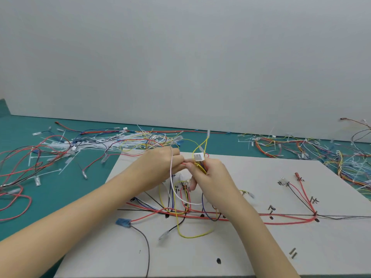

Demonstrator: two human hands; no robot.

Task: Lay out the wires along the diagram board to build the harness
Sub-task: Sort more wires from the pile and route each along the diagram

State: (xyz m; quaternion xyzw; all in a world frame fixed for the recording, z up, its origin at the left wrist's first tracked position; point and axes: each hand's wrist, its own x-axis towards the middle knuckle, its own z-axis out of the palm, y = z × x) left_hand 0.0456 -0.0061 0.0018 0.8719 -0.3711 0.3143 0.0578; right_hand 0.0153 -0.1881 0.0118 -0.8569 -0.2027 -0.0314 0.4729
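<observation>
The white diagram board (261, 247) lies on the green table, marked with black dots and handwritten labels. Red, black, yellow, blue and white wires (200, 214) run across its middle. My right hand (212, 173) grips a white plastic connector (199, 157) with yellow wires above the board's far edge. My left hand (160, 163) pinches a red wire end (183, 163) right beside the connector, and a white wire (171, 177) hangs down from that hand. A blue terminal (123, 222) on a red and a grey wire rests at the board's left edge.
A loose heap of wires and white cable ties (84, 147) covers the table at the back left. Bundled finished harnesses (301, 146) lie at the back right. A grey wall stands close behind the table. Red wire loops (16, 199) lie at far left.
</observation>
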